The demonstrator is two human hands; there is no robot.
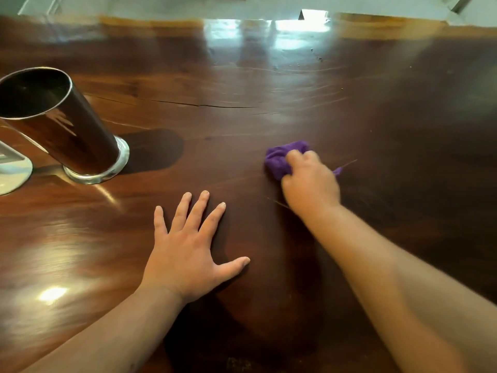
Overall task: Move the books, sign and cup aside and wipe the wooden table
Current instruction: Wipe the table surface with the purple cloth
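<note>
My right hand [309,181] presses a bunched purple cloth [279,157] onto the dark wooden table [242,84], right of the middle. My left hand [188,249] lies flat on the wood with its fingers spread, holding nothing. A tall shiny metal cup [61,122] stands at the left, empty as far as I can see into it. At the far left edge a white rounded base [13,173], perhaps the sign's foot, is only partly in view. No books are in view.
A long crack [201,105] runs across the wood beyond the cup. The table's far edge [242,20] meets a pale floor. Small specks [320,59] lie on the far right part of the tabletop.
</note>
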